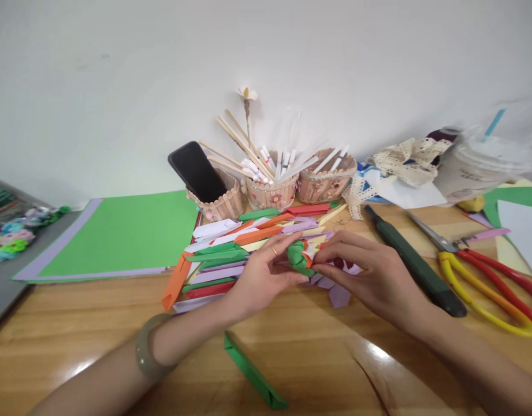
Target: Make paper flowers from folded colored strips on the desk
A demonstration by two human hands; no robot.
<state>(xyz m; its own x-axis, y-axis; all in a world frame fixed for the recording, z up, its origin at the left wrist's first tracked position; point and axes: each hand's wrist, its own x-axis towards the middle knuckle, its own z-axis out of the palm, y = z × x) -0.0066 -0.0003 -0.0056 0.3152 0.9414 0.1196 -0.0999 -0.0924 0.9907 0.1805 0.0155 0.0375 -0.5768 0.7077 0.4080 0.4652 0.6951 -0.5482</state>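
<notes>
Between my two hands is a small folded paper piece (pixel 298 257), green with orange and white parts. My left hand (pixel 266 271) grips its green side between thumb and fingers. On its other side, my right hand (pixel 365 268) pinches the orange and white edge with thumb and fingertips. Behind and below the hands lies a pile of folded paper strips (pixel 218 254) in green, white, orange, red, purple and yellow. A single green folded strip (pixel 255 371) rests on the table nearer to me, apart from both hands.
Green paper sheets (pixel 127 234) lie at the left. Along the wall stand decorated stick holders (pixel 272 193) with pens and sticks, one holding a phone (pixel 197 172). At the right are a dark green cutter-like tool (pixel 415 260), scissors (pixel 465 254), lace (pixel 408 159) and a lidded plastic cup (pixel 477 164).
</notes>
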